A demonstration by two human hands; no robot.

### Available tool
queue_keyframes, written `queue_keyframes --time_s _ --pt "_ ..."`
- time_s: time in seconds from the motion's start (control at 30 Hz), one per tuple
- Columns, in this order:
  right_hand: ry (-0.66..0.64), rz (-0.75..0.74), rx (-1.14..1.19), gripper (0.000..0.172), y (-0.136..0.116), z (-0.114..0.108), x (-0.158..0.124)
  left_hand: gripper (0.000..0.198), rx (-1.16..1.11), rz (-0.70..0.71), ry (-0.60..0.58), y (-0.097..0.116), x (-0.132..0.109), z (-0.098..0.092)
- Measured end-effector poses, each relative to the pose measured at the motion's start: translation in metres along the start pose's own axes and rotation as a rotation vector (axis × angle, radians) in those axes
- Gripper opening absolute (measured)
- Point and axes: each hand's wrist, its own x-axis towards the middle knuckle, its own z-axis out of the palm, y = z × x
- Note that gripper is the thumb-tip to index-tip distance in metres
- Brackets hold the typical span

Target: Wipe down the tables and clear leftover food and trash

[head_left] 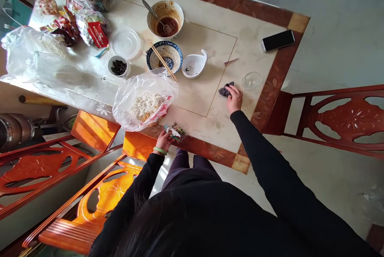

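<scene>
My right hand [234, 99] is stretched out over the table top [210, 121] and closed on a small dark grey cloth [225, 90], pressing it onto the pale surface beside an empty clear glass [251, 80]. My left hand [164, 140] rests at the near table edge, fingers closed on some crumpled wrappers [175, 131]. A green bangle sits on that wrist. Just beyond the left hand lies a clear plastic bag holding white rice [145, 103].
A blue-patterned bowl with chopsticks [164, 56], a white saucer dish [194, 65], a bowl of brown sauce with a spoon [165, 19], a small cup of dark bits [119, 66], a plastic lid [125, 43] and snack packets [90, 29] crowd the far left. A phone [277, 40] lies far right. Wooden chairs [339, 119] flank the table.
</scene>
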Motion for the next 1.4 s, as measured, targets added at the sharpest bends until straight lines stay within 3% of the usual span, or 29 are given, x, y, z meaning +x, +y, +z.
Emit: queue_keyframes --time_s 0.07,0.13,0.2,0.27,0.33,0.43,0.57,0.77,0.97,1.17,1.4 --pt "0.016 0.039 -0.03 0.071 -0.009 0.011 -0.005 0.039 -0.002 0.003 0.014 0.0 -0.001 0.001" --pt "-0.078 -0.059 0.021 0.069 -0.018 0.014 -0.037 0.037 0.0 0.004 0.027 0.001 -0.003 0.003" --pt "-0.202 -0.17 0.106 0.065 -0.016 0.005 -0.071 0.035 0.006 0.001 0.033 0.002 -0.004 0.005" --pt "-0.214 -0.128 0.155 0.063 0.005 -0.017 -0.084 0.035 0.009 -0.007 0.034 0.003 -0.005 0.007" --pt "-0.11 0.056 0.157 0.07 0.038 -0.047 -0.068 0.036 0.006 -0.012 0.034 0.004 -0.007 0.008" --pt "0.002 0.287 0.1 0.091 0.086 -0.085 -0.009 0.035 -0.001 -0.002 0.039 0.004 -0.009 0.009" --pt "-0.18 0.239 0.017 0.101 0.105 -0.102 0.056 0.035 0.011 0.003 0.046 0.004 -0.009 0.009" --pt "-0.361 0.052 -0.031 0.09 0.066 -0.08 0.078 0.037 -0.002 -0.006 0.076 0.002 -0.008 0.008" --pt "-0.459 -0.174 -0.113 0.073 0.008 -0.051 0.091 0.036 -0.008 -0.009 0.058 0.003 -0.012 0.01" --pt "-0.568 -0.287 -0.116 0.077 -0.051 -0.021 0.092 0.045 -0.016 -0.014 0.03 0.005 -0.012 0.008" --pt "-0.602 -0.389 -0.111 0.084 -0.053 -0.026 0.082 0.043 -0.021 -0.027 0.03 0.003 -0.01 0.006"
